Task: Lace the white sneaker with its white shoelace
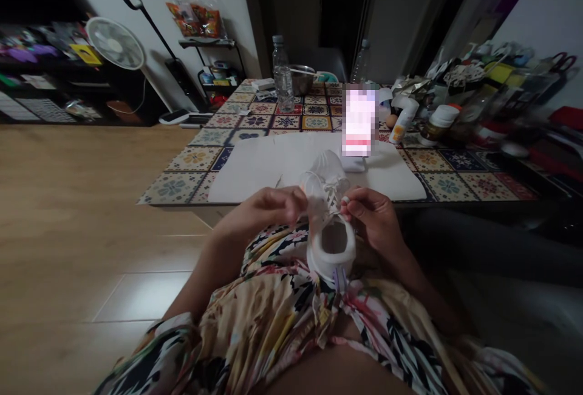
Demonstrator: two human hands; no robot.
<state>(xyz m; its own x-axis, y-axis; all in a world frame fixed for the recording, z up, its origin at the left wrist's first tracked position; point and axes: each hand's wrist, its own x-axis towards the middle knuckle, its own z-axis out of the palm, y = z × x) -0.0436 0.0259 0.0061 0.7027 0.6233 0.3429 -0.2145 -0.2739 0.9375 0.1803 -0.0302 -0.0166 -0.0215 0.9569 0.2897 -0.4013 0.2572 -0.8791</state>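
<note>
Just short of the patterned bench (449, 170), which bears a white cloth (250, 170), a white sneaker (330, 258) rests against the person's lap (277, 322), opening toward them, seemingly to leave both hands free. The right hand (371, 219) pinches its lace (331, 197); the left hand (268, 209) curls beside the lacing, its grip unclear.

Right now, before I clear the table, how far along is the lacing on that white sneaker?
Done: a white lace already crosses the upper of the white sneaker. In hand: the right hand pinches the lace near the tongue, while the left hand is bunched beside the sneaker. Left: no tied bow shows, though the fingers hide part of the lacing.
</note>
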